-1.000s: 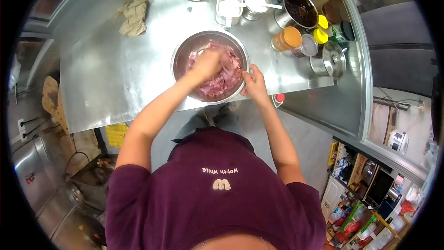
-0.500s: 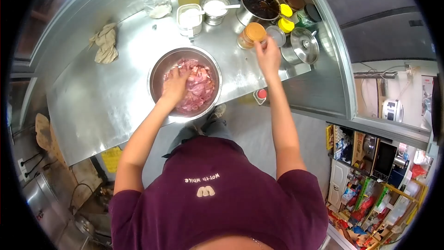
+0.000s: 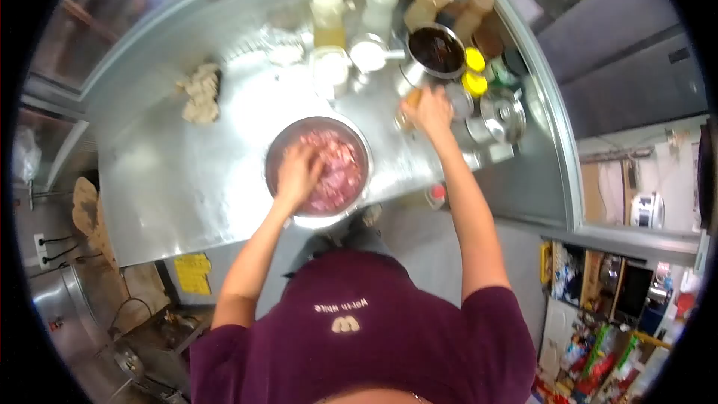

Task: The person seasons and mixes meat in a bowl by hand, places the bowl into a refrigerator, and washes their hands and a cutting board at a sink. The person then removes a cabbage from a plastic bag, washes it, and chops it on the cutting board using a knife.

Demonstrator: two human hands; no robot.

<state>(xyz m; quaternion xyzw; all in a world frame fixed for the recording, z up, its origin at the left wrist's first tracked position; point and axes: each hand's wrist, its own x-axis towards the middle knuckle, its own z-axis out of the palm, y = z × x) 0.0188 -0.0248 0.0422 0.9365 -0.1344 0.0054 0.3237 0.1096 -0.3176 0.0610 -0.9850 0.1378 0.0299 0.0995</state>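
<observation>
A metal bowl (image 3: pixel 274 151) of raw sliced meat (image 3: pixel 342 172) stands near the counter's front edge. My left hand (image 3: pixel 299 172) rests on the meat inside it, fingers spread and curved downward. To the right of the bowl, my right hand (image 3: pixel 432 111) is closed around the upper part of a jar (image 3: pixel 405 118) with an orange lid. The hand covers most of that lid, and the jar's contents are blurred. Behind the jar is a metal pot (image 3: pixel 412 73) of dark liquid.
White containers of pale contents (image 3: pixel 330 73) (image 3: pixel 368 54) stand behind the bowl. Squeeze bottles (image 3: pixel 327 15) line the back. Yellow-lidded bottles (image 3: pixel 475 84) and a lidded metal pot (image 3: pixel 502 116) are at right. A crumpled cloth (image 3: pixel 201 95) lies at left on the steel counter (image 3: pixel 176 194).
My right hand has gone from reaching at the orange lid's edge to covering and gripping the jar's top. My left hand stays in the meat. The whole view has shifted.
</observation>
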